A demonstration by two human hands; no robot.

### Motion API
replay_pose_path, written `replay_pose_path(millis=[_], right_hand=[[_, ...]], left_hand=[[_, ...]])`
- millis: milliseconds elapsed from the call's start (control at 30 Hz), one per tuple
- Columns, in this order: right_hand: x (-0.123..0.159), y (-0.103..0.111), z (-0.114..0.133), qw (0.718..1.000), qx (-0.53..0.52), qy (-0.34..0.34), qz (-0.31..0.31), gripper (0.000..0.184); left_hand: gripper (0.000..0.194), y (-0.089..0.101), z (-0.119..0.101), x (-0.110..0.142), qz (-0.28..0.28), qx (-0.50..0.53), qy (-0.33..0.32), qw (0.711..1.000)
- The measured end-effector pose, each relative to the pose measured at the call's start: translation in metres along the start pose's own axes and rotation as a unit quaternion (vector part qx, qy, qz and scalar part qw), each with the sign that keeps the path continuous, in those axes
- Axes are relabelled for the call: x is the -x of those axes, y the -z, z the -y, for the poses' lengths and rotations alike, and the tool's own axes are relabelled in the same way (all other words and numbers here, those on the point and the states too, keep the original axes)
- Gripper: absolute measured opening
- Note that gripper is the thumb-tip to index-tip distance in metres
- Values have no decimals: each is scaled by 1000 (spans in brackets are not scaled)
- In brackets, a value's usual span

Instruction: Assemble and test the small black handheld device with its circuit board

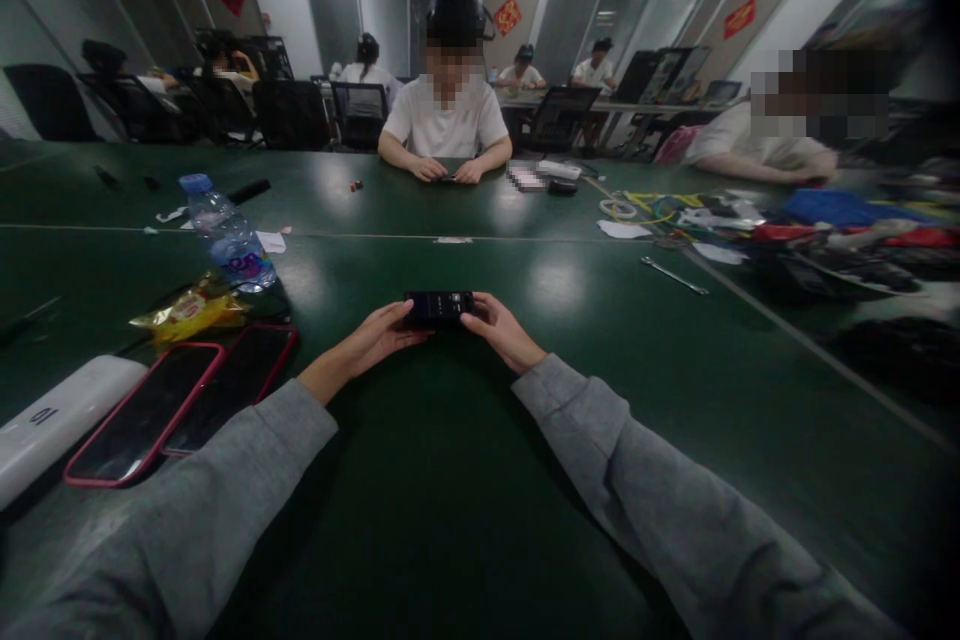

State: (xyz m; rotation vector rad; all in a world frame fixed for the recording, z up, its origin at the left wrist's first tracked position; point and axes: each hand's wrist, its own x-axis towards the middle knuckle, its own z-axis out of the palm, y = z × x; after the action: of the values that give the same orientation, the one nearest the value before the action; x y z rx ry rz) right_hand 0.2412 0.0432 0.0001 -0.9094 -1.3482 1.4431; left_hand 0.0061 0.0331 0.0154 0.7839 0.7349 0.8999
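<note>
Between both hands, a little above or on the green table, is a small black device with a screen, held sideways. White marks glow on its dark face. My left hand grips its left end, thumb on the front edge. At the opposite end my right hand has its thumb on the near side and fingers behind. Left of my left forearm lie two phones in red cases, one phone partly over the other phone.
A white power bank lies at far left. Behind the phones are a yellow wrapper and a water bottle. A wrench and tangled cables are to the right. A person sits opposite, another person at right.
</note>
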Motion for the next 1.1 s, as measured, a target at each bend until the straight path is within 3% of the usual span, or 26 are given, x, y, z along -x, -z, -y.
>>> replay_pose_path(millis=[67, 267, 433, 633, 833, 933, 1100], right_hand=[[2, -3, -3, 997, 51, 64, 3, 60], [12, -10, -2, 962, 213, 172, -4, 66], [24, -16, -4, 945, 260, 197, 9, 58], [50, -29, -11, 928, 317, 192, -29, 55], [70, -41, -10, 952, 256, 168, -27, 56], [73, -42, -5, 972, 184, 145, -25, 58], [69, -35, -6, 977, 148, 145, -47, 57]], left_hand=[[50, 1, 2, 0, -2, -12, -11, 1000], [46, -7, 10, 4, -19, -96, -58, 993], [41, -18, 15, 15, -44, -162, -87, 982], [53, -16, 23, 44, -37, -248, -110, 962], [64, -5, 31, 70, -13, -288, -148, 946], [59, -4, 34, 71, -10, -298, -168, 940], [49, -2, 35, 66, -13, -332, -173, 927]])
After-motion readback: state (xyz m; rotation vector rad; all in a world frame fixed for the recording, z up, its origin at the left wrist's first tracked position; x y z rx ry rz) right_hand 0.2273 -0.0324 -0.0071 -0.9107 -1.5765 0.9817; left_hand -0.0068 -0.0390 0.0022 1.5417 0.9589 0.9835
